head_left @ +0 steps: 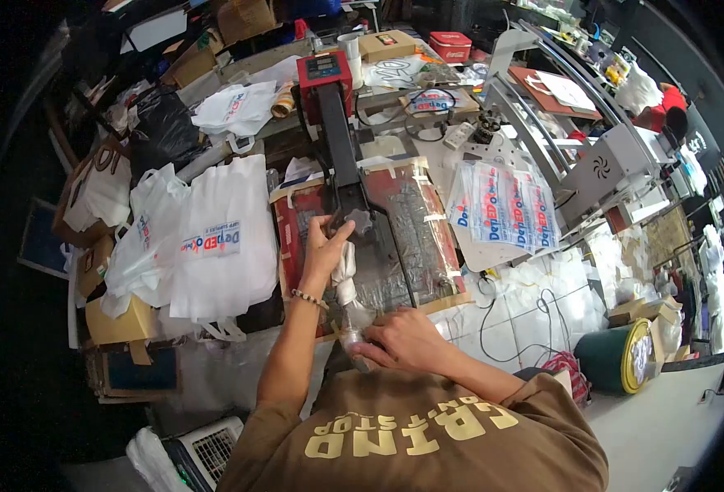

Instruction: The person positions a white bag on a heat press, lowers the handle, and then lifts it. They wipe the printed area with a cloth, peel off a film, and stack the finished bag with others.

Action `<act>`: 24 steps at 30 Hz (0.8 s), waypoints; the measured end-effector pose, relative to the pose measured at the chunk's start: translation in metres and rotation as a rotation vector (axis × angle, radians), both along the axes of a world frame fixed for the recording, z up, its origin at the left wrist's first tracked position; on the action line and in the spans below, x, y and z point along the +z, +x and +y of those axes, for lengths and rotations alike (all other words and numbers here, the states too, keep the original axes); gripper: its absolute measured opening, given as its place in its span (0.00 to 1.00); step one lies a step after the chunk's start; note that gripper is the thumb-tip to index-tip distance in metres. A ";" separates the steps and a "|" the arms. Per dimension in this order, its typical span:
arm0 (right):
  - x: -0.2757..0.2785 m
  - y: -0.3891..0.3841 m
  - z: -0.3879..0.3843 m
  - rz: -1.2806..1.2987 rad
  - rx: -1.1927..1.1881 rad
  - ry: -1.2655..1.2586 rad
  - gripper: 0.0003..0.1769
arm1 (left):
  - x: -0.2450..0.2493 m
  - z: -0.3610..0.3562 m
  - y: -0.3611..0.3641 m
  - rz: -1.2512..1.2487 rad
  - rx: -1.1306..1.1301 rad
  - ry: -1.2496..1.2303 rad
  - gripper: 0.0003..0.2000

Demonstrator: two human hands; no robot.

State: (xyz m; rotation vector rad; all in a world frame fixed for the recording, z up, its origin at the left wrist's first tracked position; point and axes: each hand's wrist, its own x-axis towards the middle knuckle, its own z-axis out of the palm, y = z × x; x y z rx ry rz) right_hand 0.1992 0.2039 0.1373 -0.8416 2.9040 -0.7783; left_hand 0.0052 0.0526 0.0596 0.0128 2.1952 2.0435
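Observation:
A heat press with a red control box (324, 75) and a long black arm (344, 156) stands in front of me. My left hand (327, 246), a beaded bracelet at its wrist, has its fingers at the dark knob (360, 220) on the arm's near end; thumb and fingers are apart. My right hand (403, 340) is wrapped round the end of a handle (347, 283) covered in white and clear wrapping, close to my body. Beneath the arm lies a dark taped board (407, 221) with red edges.
White printed bags (224, 238) lie left of the press, more (235, 108) behind it. Printed transfer sheets (505, 205) rest on a board at the right, beside a white machine (612, 168). A green drum (612, 361) stands on the floor at the right, near loose cables.

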 end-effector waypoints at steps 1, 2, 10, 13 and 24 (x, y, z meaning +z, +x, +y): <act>0.001 0.000 0.001 0.015 -0.010 -0.024 0.27 | 0.002 0.000 -0.002 0.024 -0.014 0.025 0.28; 0.000 0.000 -0.001 0.031 -0.009 -0.052 0.28 | 0.003 -0.003 -0.003 0.050 -0.016 0.046 0.27; -0.006 -0.004 -0.002 0.032 0.001 -0.047 0.25 | 0.001 0.007 -0.007 0.096 0.080 -0.052 0.30; -0.006 -0.005 -0.004 0.034 -0.002 -0.092 0.23 | -0.003 0.005 -0.008 0.083 0.076 -0.072 0.29; -0.002 0.001 -0.001 -0.039 -0.039 -0.007 0.22 | -0.001 0.005 -0.005 0.150 0.010 -0.074 0.27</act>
